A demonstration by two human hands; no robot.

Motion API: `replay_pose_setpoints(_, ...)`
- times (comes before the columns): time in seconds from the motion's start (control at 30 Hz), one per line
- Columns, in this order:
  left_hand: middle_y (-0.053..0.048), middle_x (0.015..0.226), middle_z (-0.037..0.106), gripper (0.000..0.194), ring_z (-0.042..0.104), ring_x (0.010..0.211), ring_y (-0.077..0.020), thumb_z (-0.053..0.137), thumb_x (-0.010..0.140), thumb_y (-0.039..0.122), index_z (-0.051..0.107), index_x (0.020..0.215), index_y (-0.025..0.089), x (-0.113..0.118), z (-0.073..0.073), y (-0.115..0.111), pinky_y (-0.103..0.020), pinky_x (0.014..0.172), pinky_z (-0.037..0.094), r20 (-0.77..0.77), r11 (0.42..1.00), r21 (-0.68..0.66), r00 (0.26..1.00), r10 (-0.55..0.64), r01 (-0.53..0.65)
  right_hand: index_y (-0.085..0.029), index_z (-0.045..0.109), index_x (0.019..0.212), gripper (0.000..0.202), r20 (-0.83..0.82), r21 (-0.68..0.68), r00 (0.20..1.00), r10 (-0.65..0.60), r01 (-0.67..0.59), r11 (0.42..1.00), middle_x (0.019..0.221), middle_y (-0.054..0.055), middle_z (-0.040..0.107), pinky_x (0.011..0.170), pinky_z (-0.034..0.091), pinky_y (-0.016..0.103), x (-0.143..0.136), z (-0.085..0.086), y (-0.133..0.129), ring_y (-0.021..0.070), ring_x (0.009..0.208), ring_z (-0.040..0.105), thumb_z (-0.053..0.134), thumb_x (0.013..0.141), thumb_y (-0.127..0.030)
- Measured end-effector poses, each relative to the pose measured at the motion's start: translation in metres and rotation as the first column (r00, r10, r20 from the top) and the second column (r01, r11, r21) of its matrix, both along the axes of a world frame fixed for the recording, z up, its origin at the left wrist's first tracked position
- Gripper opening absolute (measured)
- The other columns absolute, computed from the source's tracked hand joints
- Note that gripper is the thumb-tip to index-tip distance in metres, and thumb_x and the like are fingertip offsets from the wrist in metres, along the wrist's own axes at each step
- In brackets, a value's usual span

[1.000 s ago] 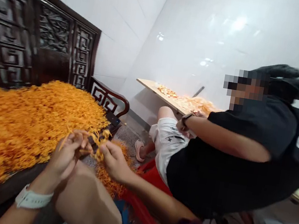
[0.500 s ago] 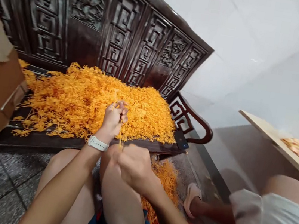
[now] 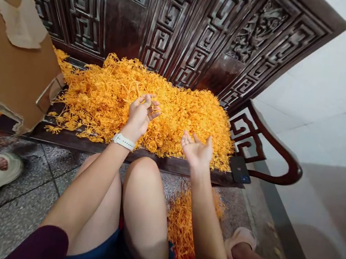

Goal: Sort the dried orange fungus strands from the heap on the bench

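A thick heap of orange, thin-branched pieces (image 3: 109, 97) covers the seat of a dark carved wooden bench (image 3: 123, 29). They look like small plastic sprigs, though the exact kind is unclear. Over the middle of this heap, my left hand (image 3: 139, 117) has its fingers curled around an orange branched piece, partly hidden by the fingers. A white watch band circles that wrist. My right hand (image 3: 198, 152) is at the heap's front right side, palm turned up, fingers spread, with nothing in it.
A torn cardboard box (image 3: 17, 56) stands at the left on the bench. A dark phone (image 3: 240, 170) lies beside the curved armrest (image 3: 286, 160). More orange strands (image 3: 182, 223) lie low by my right knee. Other people's feet show at left and right.
My right hand has come away from my left and moved right and up, opening from a closed grip. My left hand has risen slightly. The view has turned, showing more of the bench's left side.
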State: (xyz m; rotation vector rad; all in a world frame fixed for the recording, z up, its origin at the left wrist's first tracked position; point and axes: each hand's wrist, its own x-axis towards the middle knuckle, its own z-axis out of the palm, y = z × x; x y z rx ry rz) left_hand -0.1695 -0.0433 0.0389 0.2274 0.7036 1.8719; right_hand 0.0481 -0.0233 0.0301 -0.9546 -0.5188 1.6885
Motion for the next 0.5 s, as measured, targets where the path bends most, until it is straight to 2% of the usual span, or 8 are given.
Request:
replay_pose_setpoints(0.07, 0.000, 0.075, 0.065, 0.013, 0.063, 0.060, -0.0092, 0.070, 0.098, 0.030, 0.063, 0.099, 0.018, 0.004, -0.002, 0.002, -0.020, 0.059, 0.054, -0.035, 1.000, -0.010, 0.999, -0.016, 0.015, -0.023, 0.056, 0.105, 0.046, 0.044, -0.050, 0.998, 0.054, -0.052, 0.997, 0.108, 0.012, 0.067, 0.069, 0.059, 0.031, -0.005, -0.022, 0.001, 0.0180, 0.085, 0.068, 0.048, 0.099, -0.068)
replay_pose_setpoints(0.17, 0.001, 0.071, 0.062, 0.014, 0.057, 0.054, -0.0074, 0.070, 0.098, 0.030, 0.065, 0.098, 0.017, 0.012, -0.005, 0.004, -0.018, 0.053, 0.047, -0.147, 0.993, -0.010, 0.982, -0.117, 0.117, -0.022, 0.062, 0.113, 0.048, 0.138, 0.126, 0.966, 0.218, -0.235, 0.964, 0.095, 0.006, 0.070, 0.066, 0.055, 0.029, -0.023, -0.036, -0.015, 0.0160, 0.073, 0.064, 0.062, 0.093, -0.066)
replay_pose_setpoints(0.23, 0.002, 0.069, 0.059, 0.014, 0.051, 0.050, -0.0061, 0.068, 0.100, 0.030, 0.066, 0.096, 0.017, 0.020, -0.007, 0.005, -0.017, 0.048, 0.041, -0.241, 0.987, -0.012, 0.957, -0.160, 0.162, -0.023, 0.064, 0.108, 0.042, 0.214, 0.271, 0.957, 0.195, -0.251, 0.929, 0.083, 0.002, 0.068, 0.065, 0.051, 0.028, -0.035, -0.036, -0.025, 0.0151, 0.070, 0.061, 0.073, 0.089, -0.059)
replay_pose_setpoints(0.3, 0.004, 0.065, 0.055, 0.016, 0.047, 0.048, -0.0054, 0.066, 0.101, 0.030, 0.065, 0.092, 0.017, 0.027, -0.009, 0.005, -0.017, 0.047, 0.037, -0.310, 0.991, -0.028, 0.942, -0.129, 0.127, -0.024, 0.063, 0.099, 0.031, 0.273, 0.387, 0.958, 0.086, -0.192, 0.902, 0.074, -0.001, 0.063, 0.062, 0.046, 0.027, -0.042, -0.034, -0.035, 0.0141, 0.065, 0.057, 0.077, 0.088, -0.049)
replay_pose_setpoints(0.4, 0.004, 0.063, 0.052, 0.019, 0.045, 0.048, -0.0055, 0.064, 0.102, 0.027, 0.061, 0.087, 0.017, 0.033, -0.014, 0.010, -0.018, 0.046, 0.035, -0.340, 0.996, -0.056, 0.937, -0.083, 0.068, -0.026, 0.058, 0.090, 0.021, 0.389, 0.464, 0.921, -0.026, -0.171, 0.869, 0.066, -0.004, 0.055, 0.057, 0.040, 0.028, -0.042, -0.029, -0.070, 0.0136, 0.057, 0.048, 0.069, 0.096, -0.043)
replay_pose_setpoints(0.47, 0.005, 0.063, 0.049, 0.019, 0.039, 0.045, -0.0047, 0.062, 0.103, 0.026, 0.059, 0.086, 0.018, 0.032, -0.017, 0.016, -0.018, 0.043, 0.030, -0.303, 0.996, -0.072, 0.951, -0.068, 0.049, -0.027, 0.059, 0.086, 0.021, 0.494, 0.493, 0.869, 0.038, -0.316, 0.811, 0.069, -0.001, 0.057, 0.059, 0.043, 0.030, -0.039, -0.024, -0.109, 0.0154, 0.060, 0.050, 0.062, 0.100, -0.042)
replay_pose_setpoints(0.5, 0.006, 0.062, 0.048, 0.019, 0.034, 0.043, -0.0042, 0.060, 0.104, 0.026, 0.057, 0.086, 0.018, 0.028, -0.018, 0.020, -0.018, 0.042, 0.027, -0.276, 0.996, -0.082, 0.960, -0.044, 0.022, -0.028, 0.062, 0.085, 0.022, 0.536, 0.501, 0.831, 0.151, -0.457, 0.735, 0.074, 0.001, 0.061, 0.062, 0.047, 0.032, -0.037, -0.020, -0.130, 0.0170, 0.065, 0.054, 0.060, 0.100, -0.043)
